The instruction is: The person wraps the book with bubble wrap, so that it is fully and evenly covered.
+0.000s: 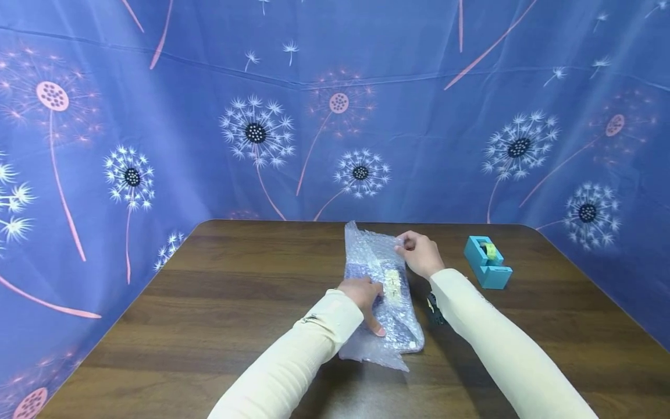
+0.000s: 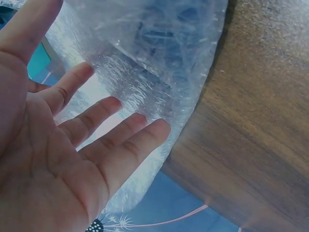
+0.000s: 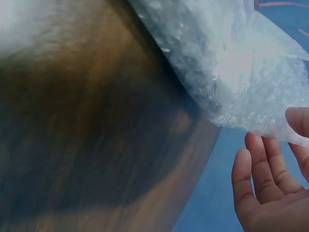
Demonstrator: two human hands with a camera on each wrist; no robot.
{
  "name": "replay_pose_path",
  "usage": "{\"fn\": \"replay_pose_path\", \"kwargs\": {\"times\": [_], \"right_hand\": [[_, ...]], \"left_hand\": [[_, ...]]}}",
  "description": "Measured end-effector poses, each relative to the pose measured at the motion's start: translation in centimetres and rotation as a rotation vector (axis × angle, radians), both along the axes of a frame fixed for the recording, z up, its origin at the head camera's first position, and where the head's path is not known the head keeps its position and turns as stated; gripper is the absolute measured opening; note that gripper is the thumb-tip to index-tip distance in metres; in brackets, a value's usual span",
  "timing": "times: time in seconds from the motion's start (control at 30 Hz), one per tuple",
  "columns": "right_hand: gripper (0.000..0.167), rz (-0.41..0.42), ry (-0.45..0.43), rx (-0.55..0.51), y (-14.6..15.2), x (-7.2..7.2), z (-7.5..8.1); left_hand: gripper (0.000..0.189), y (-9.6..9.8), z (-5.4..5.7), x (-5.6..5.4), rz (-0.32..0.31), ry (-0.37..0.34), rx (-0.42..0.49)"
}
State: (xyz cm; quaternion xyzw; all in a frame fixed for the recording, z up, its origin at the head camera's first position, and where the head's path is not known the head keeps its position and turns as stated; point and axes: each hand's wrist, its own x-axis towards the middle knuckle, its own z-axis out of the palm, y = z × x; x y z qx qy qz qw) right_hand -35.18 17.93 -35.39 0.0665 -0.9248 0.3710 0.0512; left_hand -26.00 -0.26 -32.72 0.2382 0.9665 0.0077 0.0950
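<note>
A bundle of clear bubble wrap [image 1: 400, 329] lies on the table, with something bluish and a pale yellow patch showing through it. What is wrapped inside cannot be made out. My left hand [image 1: 362, 297] rests on the bundle's left side, fingers spread and fairly straight; the left wrist view shows the same hand [image 2: 72, 140] with its fingertips against the plastic. At the far right corner my right hand [image 1: 420, 254] pinches the edge of the wrap. In the right wrist view that hand [image 3: 275, 183] has thumb and fingers on either side of the film [image 3: 260, 96].
A turquoise tape dispenser [image 1: 487, 262] with a yellowish roll stands on the right of the wooden table [image 1: 235, 291]. A small black object [image 1: 435, 309] lies partly hidden under the right forearm. Behind the table hangs a blue dandelion-print cloth [image 1: 408, 116].
</note>
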Motion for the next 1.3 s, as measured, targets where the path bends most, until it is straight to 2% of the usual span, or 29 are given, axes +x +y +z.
{"fn": "replay_pose_path", "kwargs": {"times": [0.2,0.33,0.53,0.77,0.97,1.07,1.2,1.3], "right_hand": [[0.014,0.022,0.081,0.016,0.3,1.6,0.1],[0.01,0.052,0.142,0.057,0.6,2.5,-0.4],[0.01,0.124,0.252,0.194,1.1,3.7,-1.7],[0.014,0.198,0.319,0.363,1.6,4.6,-2.8],[0.019,0.259,0.33,0.44,1.6,4.9,-2.9],[0.034,0.303,0.293,0.448,1.7,5.0,-2.8],[0.052,0.365,0.256,0.475,1.8,5.4,-2.7],[0.053,0.387,0.251,0.484,1.8,5.5,-2.6]], "left_hand": [[0.075,0.2,-0.4,-0.3,-0.002,0.007,-0.015],[0.075,0.2,-0.5,-0.3,-0.009,0.012,-0.019],[0.076,0.2,-0.6,0.1,-0.012,0.004,-0.015],[0.075,0.3,-0.9,0.1,-0.017,-0.004,-0.021],[0.076,0.5,-1.0,0.2,-0.022,0.018,-0.068],[0.077,0.6,-0.8,0.5,-0.007,0.041,-0.102],[0.078,0.7,-1.1,0.7,0.0,0.108,-0.147],[0.078,0.7,-1.6,0.6,-0.019,0.168,-0.158]]}}
